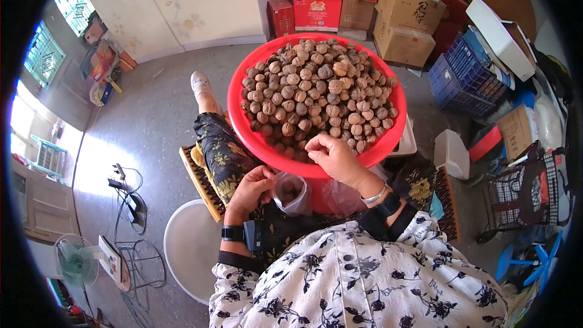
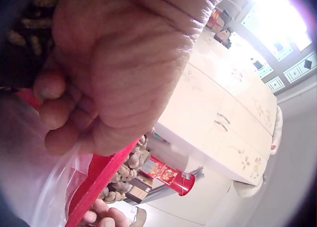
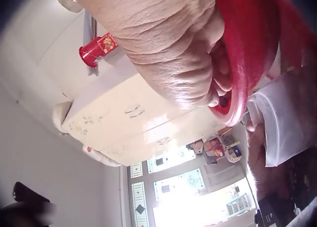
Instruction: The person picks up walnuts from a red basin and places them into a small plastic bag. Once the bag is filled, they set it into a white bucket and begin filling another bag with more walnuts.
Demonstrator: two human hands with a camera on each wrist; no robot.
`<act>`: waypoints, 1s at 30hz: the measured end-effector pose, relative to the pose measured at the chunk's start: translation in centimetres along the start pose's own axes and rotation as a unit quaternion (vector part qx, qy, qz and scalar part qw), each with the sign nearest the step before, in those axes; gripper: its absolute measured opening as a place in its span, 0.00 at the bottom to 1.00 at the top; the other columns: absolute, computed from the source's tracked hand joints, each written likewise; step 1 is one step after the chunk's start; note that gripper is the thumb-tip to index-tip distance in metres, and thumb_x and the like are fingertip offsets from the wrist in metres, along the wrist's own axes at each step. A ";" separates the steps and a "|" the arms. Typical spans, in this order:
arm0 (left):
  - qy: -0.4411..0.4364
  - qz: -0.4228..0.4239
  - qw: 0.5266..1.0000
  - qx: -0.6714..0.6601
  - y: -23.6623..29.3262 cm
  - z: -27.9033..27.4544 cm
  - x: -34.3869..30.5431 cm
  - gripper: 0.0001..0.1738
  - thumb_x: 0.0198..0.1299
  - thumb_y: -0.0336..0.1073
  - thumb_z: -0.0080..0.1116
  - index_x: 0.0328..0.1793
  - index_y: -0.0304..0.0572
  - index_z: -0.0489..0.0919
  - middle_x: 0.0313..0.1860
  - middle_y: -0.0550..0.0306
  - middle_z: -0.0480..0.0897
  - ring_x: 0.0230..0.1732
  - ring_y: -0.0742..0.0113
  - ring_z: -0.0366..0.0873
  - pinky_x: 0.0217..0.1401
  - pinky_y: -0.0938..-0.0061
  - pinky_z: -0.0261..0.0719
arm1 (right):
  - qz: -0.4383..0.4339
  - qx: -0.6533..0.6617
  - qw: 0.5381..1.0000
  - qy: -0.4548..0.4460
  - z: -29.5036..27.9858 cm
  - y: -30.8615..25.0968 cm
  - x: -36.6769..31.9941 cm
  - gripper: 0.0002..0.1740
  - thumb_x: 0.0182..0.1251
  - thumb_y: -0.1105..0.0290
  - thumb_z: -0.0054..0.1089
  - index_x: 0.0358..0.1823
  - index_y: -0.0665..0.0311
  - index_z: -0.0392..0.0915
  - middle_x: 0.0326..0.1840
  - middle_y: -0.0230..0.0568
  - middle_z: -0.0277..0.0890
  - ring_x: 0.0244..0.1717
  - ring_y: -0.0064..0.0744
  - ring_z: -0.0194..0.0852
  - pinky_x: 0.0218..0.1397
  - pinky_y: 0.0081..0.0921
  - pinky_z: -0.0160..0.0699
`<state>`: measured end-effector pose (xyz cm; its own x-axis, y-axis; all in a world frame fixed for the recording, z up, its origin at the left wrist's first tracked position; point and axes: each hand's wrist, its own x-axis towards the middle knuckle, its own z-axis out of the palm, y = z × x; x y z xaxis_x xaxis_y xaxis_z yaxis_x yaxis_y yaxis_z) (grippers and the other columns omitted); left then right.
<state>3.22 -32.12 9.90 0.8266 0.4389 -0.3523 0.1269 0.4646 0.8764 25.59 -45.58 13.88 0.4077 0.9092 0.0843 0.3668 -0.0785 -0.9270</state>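
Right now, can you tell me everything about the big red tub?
The tub is round, wide and shiny red, with a smooth rounded rim, and looks like plastic. It sits open side up in front of the person, heaped with brown walnuts that touch its inside. The right grip is over its near edge; I can't tell if they touch. What it stands on is mostly hidden.

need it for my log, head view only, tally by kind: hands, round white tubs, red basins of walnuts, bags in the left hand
Hands (left hand, right hand): 2
Round white tub: 1
Red basin of walnuts: 1
Plastic bag in the left hand: 1
Total: 5
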 end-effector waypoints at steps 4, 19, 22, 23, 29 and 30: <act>-0.017 0.005 1.000 0.002 -0.2 -0.3 0.1 0.05 0.65 0.32 0.59 0.37 0.45 0.75 0.24 0.65 0.77 0.19 0.78 0.73 0.19 0.84 0.66 | -0.021 -0.089 0.995 0.029 -0.5 -0.3 1.4 0.16 0.59 0.78 0.61 0.50 0.65 0.76 0.51 0.44 0.77 0.36 0.34 0.81 0.42 0.27 0.79; -0.021 -0.010 1.000 -0.008 -0.4 -0.6 0.3 0.04 0.64 0.31 0.60 0.39 0.47 0.75 0.29 0.67 0.79 0.21 0.79 0.73 0.20 0.84 0.68 | -0.074 -0.223 0.970 0.053 0.2 3.1 4.7 0.22 0.50 0.79 0.66 0.47 0.62 0.69 0.44 0.48 0.69 0.47 0.53 0.73 0.52 0.41 0.76; -0.010 -0.004 0.999 -0.030 -0.5 -0.2 0.5 0.05 0.63 0.30 0.61 0.37 0.46 0.74 0.21 0.65 0.77 0.16 0.78 0.72 0.17 0.85 0.66 | -0.070 -0.198 0.977 0.039 0.2 3.0 4.7 0.19 0.49 0.79 0.66 0.42 0.63 0.70 0.42 0.47 0.70 0.46 0.53 0.73 0.50 0.42 0.76; -0.011 -0.001 0.999 -0.035 -0.5 -0.2 0.4 0.05 0.63 0.30 0.61 0.37 0.46 0.74 0.21 0.65 0.77 0.16 0.78 0.72 0.17 0.85 0.66 | -0.086 -0.197 0.975 0.047 0.3 2.9 4.7 0.18 0.48 0.80 0.66 0.40 0.63 0.70 0.41 0.47 0.70 0.45 0.53 0.73 0.49 0.41 0.75; -0.029 0.001 0.999 -0.022 -0.4 -0.5 0.2 0.04 0.65 0.31 0.59 0.40 0.46 0.75 0.29 0.65 0.79 0.21 0.77 0.74 0.19 0.84 0.66 | -0.071 -0.246 0.966 0.041 0.5 3.2 4.0 0.16 0.48 0.80 0.64 0.39 0.63 0.72 0.38 0.48 0.71 0.42 0.52 0.73 0.47 0.42 0.75; -0.030 0.005 0.999 -0.023 -0.4 -0.5 0.2 0.04 0.65 0.31 0.59 0.40 0.46 0.75 0.29 0.65 0.79 0.21 0.77 0.74 0.19 0.84 0.65 | -0.072 -0.245 0.966 0.042 0.4 3.1 4.0 0.16 0.48 0.80 0.64 0.39 0.63 0.72 0.38 0.48 0.71 0.42 0.52 0.73 0.47 0.42 0.75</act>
<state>3.07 -31.84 9.36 0.8591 0.3978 -0.3221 0.0946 0.4951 0.8637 27.97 -42.04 11.21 0.3816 0.8906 0.2474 0.7682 -0.1567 -0.6207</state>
